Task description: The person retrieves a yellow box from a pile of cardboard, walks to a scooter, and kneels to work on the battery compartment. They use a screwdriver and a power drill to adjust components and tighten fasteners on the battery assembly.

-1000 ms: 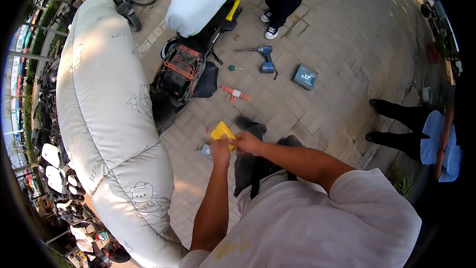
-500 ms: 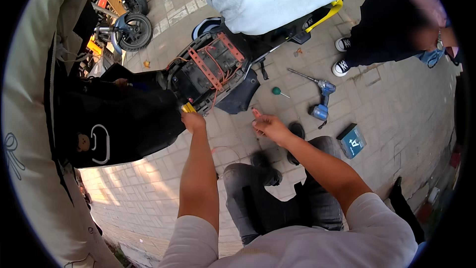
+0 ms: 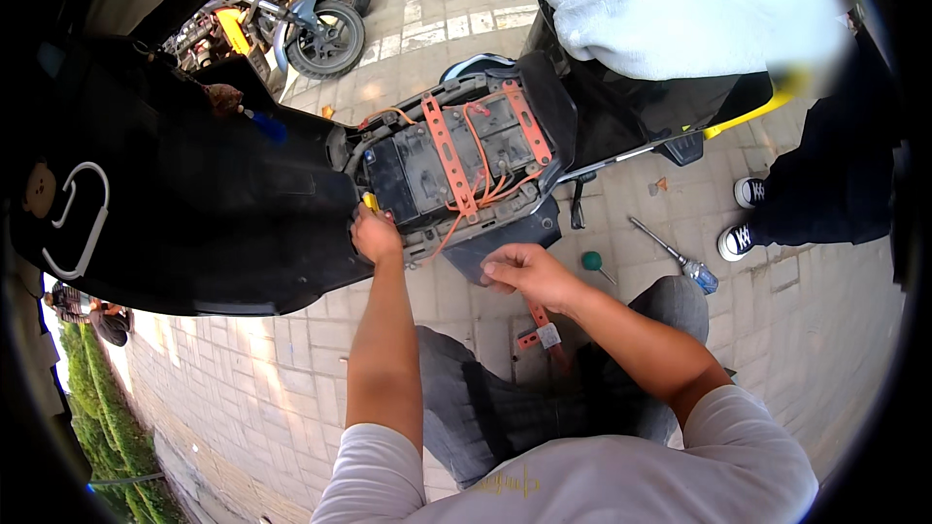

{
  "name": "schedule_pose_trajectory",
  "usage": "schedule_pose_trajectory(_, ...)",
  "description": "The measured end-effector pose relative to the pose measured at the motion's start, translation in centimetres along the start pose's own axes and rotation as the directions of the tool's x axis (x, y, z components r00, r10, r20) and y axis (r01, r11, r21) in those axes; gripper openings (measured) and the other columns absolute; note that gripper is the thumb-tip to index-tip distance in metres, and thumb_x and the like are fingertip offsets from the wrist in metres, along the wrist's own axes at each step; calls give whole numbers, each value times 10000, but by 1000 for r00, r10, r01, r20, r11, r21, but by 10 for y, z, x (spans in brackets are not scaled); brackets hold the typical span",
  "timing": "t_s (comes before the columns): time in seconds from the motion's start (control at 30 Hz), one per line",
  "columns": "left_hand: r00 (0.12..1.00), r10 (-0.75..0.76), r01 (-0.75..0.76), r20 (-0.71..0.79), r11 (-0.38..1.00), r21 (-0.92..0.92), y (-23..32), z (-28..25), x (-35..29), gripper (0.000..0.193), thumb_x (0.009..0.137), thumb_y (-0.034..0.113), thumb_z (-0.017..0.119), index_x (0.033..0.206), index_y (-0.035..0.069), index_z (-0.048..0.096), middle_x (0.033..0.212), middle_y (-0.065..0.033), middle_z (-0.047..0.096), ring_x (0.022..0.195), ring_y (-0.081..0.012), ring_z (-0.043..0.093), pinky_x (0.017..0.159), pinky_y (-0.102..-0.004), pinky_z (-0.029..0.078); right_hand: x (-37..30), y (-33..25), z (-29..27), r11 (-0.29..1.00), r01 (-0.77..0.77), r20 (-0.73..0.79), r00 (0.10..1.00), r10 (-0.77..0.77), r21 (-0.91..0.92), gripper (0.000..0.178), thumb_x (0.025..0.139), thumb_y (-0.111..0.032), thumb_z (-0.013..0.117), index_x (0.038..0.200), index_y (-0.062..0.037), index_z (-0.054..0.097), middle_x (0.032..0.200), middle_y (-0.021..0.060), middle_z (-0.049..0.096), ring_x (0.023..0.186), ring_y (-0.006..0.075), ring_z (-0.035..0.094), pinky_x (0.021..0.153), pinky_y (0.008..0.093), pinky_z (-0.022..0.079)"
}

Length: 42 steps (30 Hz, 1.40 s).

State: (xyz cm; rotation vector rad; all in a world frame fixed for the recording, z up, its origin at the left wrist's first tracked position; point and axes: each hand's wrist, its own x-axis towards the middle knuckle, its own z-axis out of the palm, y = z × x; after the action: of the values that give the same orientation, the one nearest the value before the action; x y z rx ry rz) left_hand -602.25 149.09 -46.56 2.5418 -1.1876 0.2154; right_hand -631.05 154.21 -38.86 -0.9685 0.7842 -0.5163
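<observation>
My left hand [image 3: 376, 235] is closed around a small yellow object [image 3: 370, 201], mostly hidden by the fingers, at the near corner of the opened scooter's battery bay. Inside the bay lie dark batteries [image 3: 417, 167], crossed by orange perforated metal brackets [image 3: 447, 155] and orange wires [image 3: 479, 141]. In front of a black panel [image 3: 505, 245], my right hand [image 3: 529, 275] has its thumb and fingers pinched together. Whatever sits in that pinch, if anything, is hidden. Below it an orange perforated bracket [image 3: 529, 340] shows beside a small pale square piece [image 3: 549, 335].
A green-handled screwdriver [image 3: 592, 260] and a blue power drill [image 3: 696, 274] lie on the paving. A person in dark trousers [image 3: 825, 175] stands at the right. A pale cloth cover [image 3: 670, 10] drapes the scooter's rear. Other two-wheelers [image 3: 325, 39] are parked at the far left.
The view has shifted, and the scooter appears larger. My right hand has come closer to the battery bay; the reddish piece at its fingertips no longer shows. The left hand still grips the yellow object.
</observation>
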Motion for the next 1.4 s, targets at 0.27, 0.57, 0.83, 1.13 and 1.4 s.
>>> schedule_pose_trajectory(0.27, 995, -30, 42, 95, 990, -132, -14, 6, -7, 366, 884, 245, 558, 1202, 63, 561, 1007, -191, 629, 993, -358, 561, 861, -467, 417, 41, 22, -13, 991, -54, -49, 998, 48, -119, 268, 879, -230, 640, 1002, 8, 629, 859, 41, 643, 776, 115, 582, 674, 265, 473)
schedule_pose_trajectory(0.57, 993, -57, 93, 107, 927, -364, -16, -7, 3, 344, 769, 165, 698, 1065, -7, 669, 921, -211, 644, 875, -333, 620, 818, -383, 473, 252, -26, 60, -205, 483, 507, 658, -557, -851, 187, 767, -152, 598, 924, -71, 660, 980, 84, 627, 1092, 266, 526, 916, 419, 388)
schedule_pose_trajectory(0.83, 982, -138, 184, 127, 837, -516, -30, -10, 3, 277, 775, 145, 665, 1003, -12, 673, 896, -213, 651, 818, -349, 630, 748, -397, 485, 324, -11, 66, -332, 548, 641, 659, -394, -768, 266, 823, -303, 521, 873, -107, 693, 1004, 12, 616, 1190, 177, 453, 1043, 549, 248)
schedule_pose_trajectory(1.13, 997, -81, 75, -3, 937, -342, -18, -6, -5, 304, 833, 193, 624, 1059, -6, 663, 953, -199, 654, 932, -368, 577, 852, -421, 446, 317, -10, 65, -299, 586, 651, 603, -460, -753, 203, 781, -262, 558, 832, -101, 671, 945, 34, 600, 1115, 186, 498, 1022, 563, 267)
schedule_pose_trajectory(1.4, 995, 5, 24, 100, 956, -292, -25, -7, -5, 314, 843, 189, 578, 1097, 20, 652, 885, -185, 666, 864, -358, 567, 792, -430, 450, 336, -20, 61, -377, 543, 650, 505, -568, -751, 266, 805, -327, 549, 862, -107, 688, 1038, 48, 570, 1102, 229, 478, 951, 507, 319)
